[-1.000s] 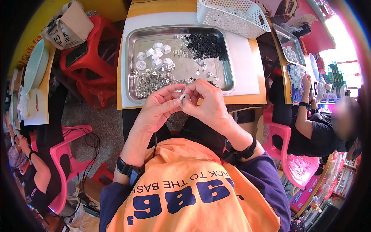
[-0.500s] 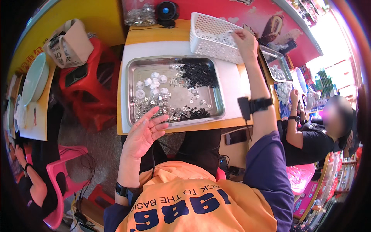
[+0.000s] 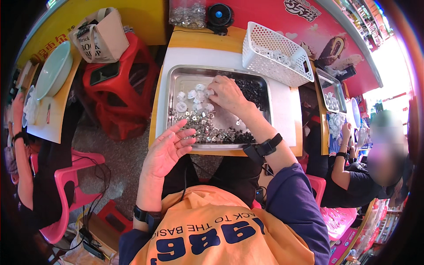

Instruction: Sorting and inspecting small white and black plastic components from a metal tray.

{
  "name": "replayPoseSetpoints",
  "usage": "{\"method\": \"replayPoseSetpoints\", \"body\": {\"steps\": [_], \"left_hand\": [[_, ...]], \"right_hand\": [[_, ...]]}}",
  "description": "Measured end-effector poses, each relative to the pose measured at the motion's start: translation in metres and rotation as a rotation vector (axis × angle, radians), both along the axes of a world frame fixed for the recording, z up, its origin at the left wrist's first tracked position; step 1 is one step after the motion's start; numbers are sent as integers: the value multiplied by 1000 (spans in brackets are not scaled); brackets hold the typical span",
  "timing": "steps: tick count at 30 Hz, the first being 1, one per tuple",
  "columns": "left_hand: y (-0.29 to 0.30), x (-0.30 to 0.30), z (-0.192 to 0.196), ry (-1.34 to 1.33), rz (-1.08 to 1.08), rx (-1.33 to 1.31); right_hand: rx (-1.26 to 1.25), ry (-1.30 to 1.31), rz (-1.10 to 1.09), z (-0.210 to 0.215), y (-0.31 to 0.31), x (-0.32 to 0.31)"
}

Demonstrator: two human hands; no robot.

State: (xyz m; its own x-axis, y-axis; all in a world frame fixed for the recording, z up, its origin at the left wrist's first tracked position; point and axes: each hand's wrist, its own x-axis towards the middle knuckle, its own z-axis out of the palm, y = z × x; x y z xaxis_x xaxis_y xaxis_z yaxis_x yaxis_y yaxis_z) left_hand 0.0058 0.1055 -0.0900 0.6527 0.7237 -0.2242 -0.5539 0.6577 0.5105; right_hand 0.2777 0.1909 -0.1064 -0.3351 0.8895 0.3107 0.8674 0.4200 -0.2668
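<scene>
My right hand (image 3: pixel 229 95) reaches over the metal tray (image 3: pixel 187 76), its fingertips pinched at a small white plastic piece (image 3: pixel 210 92). Several similar round, whitish pieces (image 3: pixel 197 96) lie loose just left of those fingers. Small shiny silver parts (image 3: pixel 194 121) spread over the tray's near left part. Tiny black parts (image 3: pixel 254 93) are heaped at its far right, partly behind my hand, with more along the near edge. My left hand (image 3: pixel 168 148) hovers at the tray's near left corner, palm turned up, fingers stretched and holding nothing.
A white perforated basket (image 3: pixel 270 70) with white pieces inside stands behind the tray. A small black fan (image 3: pixel 219 17) and a clear bag of silver parts (image 3: pixel 187 15) are at the back. A red stool (image 3: pixel 117 97) stands left; a co-worker (image 3: pixel 353 172) sits right.
My right hand has come from the white basket down and left to the white pieces in the tray. My left hand stays open near the tray corner. The view has shifted slightly.
</scene>
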Motion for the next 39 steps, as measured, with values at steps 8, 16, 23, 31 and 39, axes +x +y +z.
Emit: {"method": "replayPoseSetpoints", "body": {"steps": [8, 16, 23, 31, 39], "left_hand": [[0, 17, -2, 105, -10, -46], [2, 58, 13, 47, -91, -100], [-3, 58, 7, 208, -77, -107], [-13, 67, 7, 455, 55, 157], [-6, 47, -6, 56, -240, -119]], "right_hand": [[-500, 531, -323, 44, -63, 3], [-756, 1476, -10, 31, -124, -15], [-751, 1306, 54, 23, -133, -17], [-319, 990, -336, 30, -156, -43], [-697, 1252, -249, 27, -159, -33]]}}
